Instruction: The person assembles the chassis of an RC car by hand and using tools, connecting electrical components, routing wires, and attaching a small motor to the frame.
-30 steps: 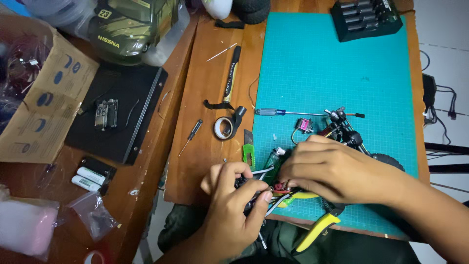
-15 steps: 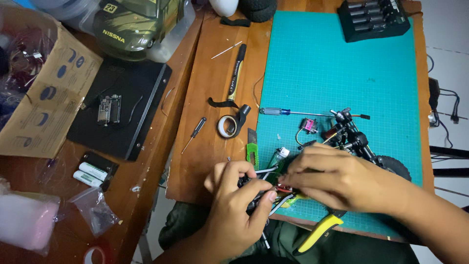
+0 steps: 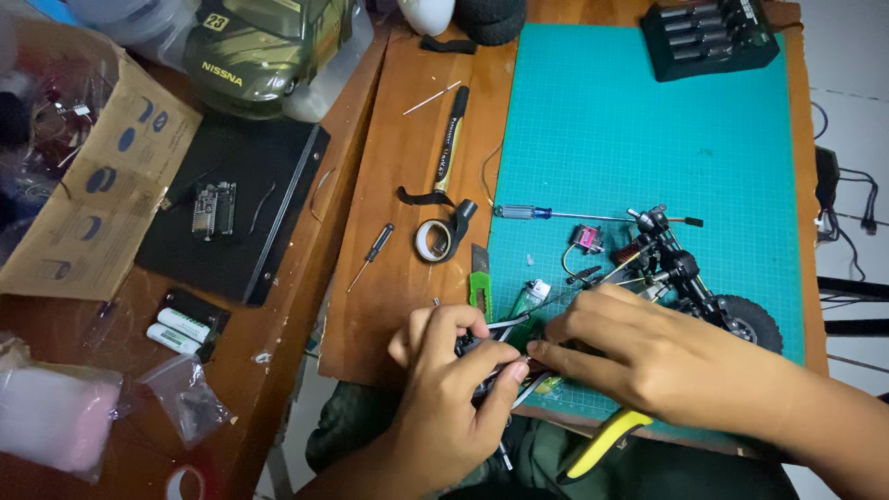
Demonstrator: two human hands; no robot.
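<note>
My left hand (image 3: 454, 380) grips a small black electronic part with wires (image 3: 486, 350) at the near edge of the teal cutting mat (image 3: 648, 130). The fingertips of my right hand (image 3: 639, 356) pinch the same part from the right. A small model car chassis (image 3: 676, 273) with a rubber tyre (image 3: 750, 319) sits just beyond my right hand. A green lighter (image 3: 530, 298) and a green utility knife (image 3: 479, 287) lie just above my hands. Yellow-handled pliers (image 3: 602, 444) poke out under my right wrist.
A blue-handled screwdriver (image 3: 546, 213), a tape roll (image 3: 433, 239), a small screwdriver (image 3: 370, 255) and a black pen tool (image 3: 452, 139) lie on the wooden board. A battery charger (image 3: 708, 37) sits far right. A black case with a circuit board (image 3: 231, 208), a cardboard box (image 3: 93, 185) and a model car body (image 3: 269, 46) are left.
The view has shifted slightly. Both hands stay together on the small part, with my fingers adjusting a little.
</note>
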